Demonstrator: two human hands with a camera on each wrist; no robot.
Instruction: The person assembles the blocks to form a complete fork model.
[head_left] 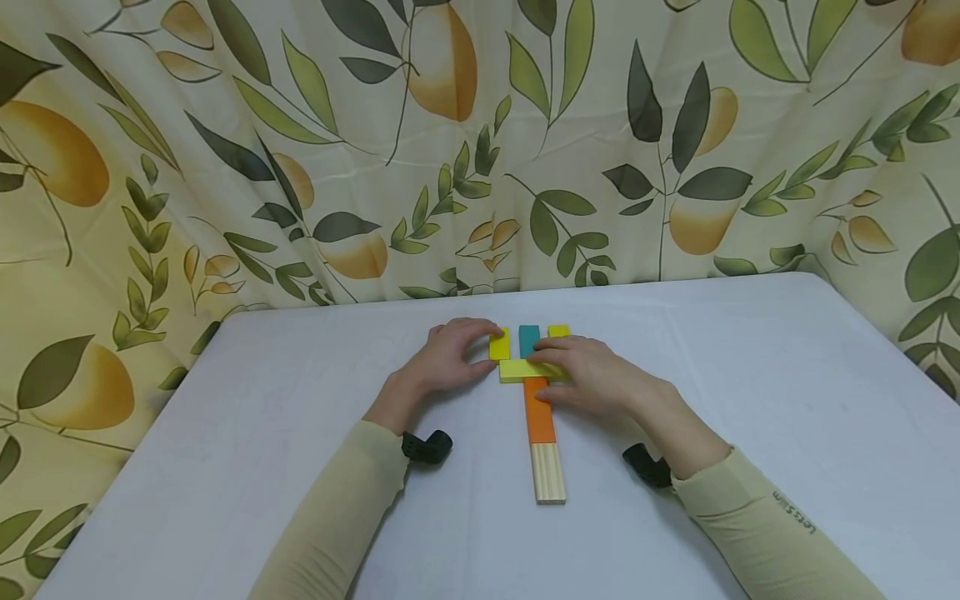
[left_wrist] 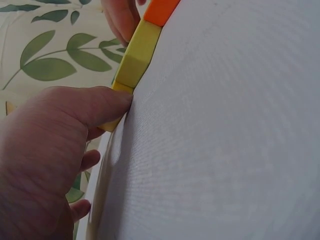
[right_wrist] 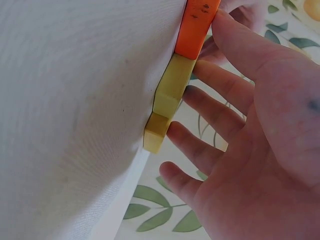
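My left hand [head_left: 453, 354] pinches a small yellow block [head_left: 499, 347] between thumb and index finger. In the left wrist view the thumb lies over the near end of that yellow block [left_wrist: 111, 124]. A yellow-green block [head_left: 513, 372] lies crosswise, and my right hand [head_left: 596, 375] partly covers its right part. Fairly straight right fingers touch the yellow-green block [right_wrist: 172, 82], with the thumb at the edge of the orange block [right_wrist: 197, 27]. Behind the crosswise block stand a teal block [head_left: 529, 337] and another yellow block [head_left: 558, 330], the latter partly hidden.
Below the crosswise block, the orange block [head_left: 540, 421] and a plain wood block [head_left: 549, 475] lie end to end. The white-covered table [head_left: 300, 467] ends at a fruit-patterned curtain [head_left: 480, 192]. A black wrist camera [head_left: 427, 447] sits at each wrist.
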